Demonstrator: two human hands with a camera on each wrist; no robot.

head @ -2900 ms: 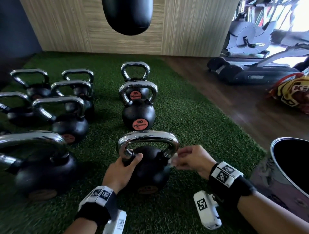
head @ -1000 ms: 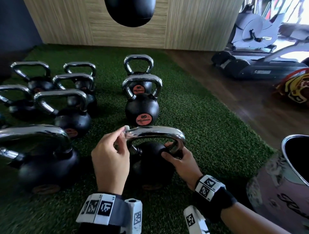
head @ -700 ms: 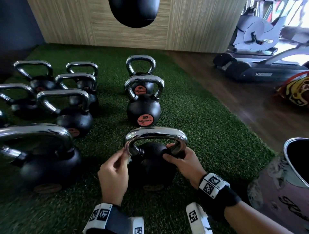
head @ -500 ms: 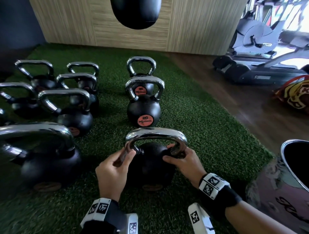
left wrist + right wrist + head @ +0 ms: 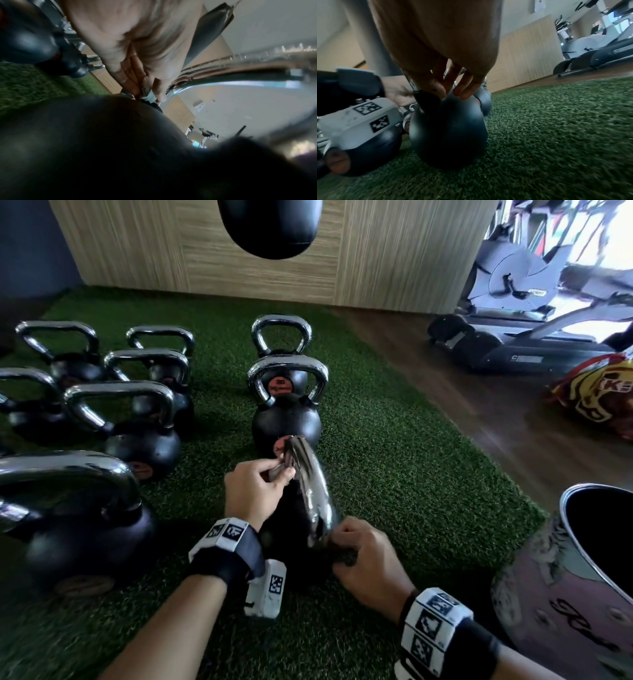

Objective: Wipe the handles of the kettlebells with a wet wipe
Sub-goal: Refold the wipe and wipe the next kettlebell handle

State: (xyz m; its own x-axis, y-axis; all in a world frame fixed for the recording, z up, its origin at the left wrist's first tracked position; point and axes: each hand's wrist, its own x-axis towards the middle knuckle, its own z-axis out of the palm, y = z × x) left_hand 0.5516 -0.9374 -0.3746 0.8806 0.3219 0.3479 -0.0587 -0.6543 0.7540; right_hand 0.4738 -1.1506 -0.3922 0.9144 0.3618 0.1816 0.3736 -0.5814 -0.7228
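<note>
The nearest black kettlebell (image 5: 448, 135) stands on the green turf, its chrome handle (image 5: 311, 491) running from near to far. My left hand (image 5: 253, 491) pinches a small pale wet wipe (image 5: 147, 94) against the far end of the handle; the wipe is mostly hidden by the fingers. My right hand (image 5: 363, 559) grips the near end, where the handle meets the ball. In the right wrist view its fingertips (image 5: 465, 92) lie on the top of the ball.
Two more kettlebells (image 5: 286, 426) stand in line behind, and several (image 5: 140, 440) crowd the left, with a big one (image 5: 78, 525) close by. A punching bag (image 5: 270, 227) hangs above. A metal bin (image 5: 579, 529) stands at right, with wooden floor and a treadmill (image 5: 513, 350) beyond.
The near kettlebell has turned about a quarter turn, so its handle now points away from me. My left hand rose to the far end with the wipe; my right hand came nearer.
</note>
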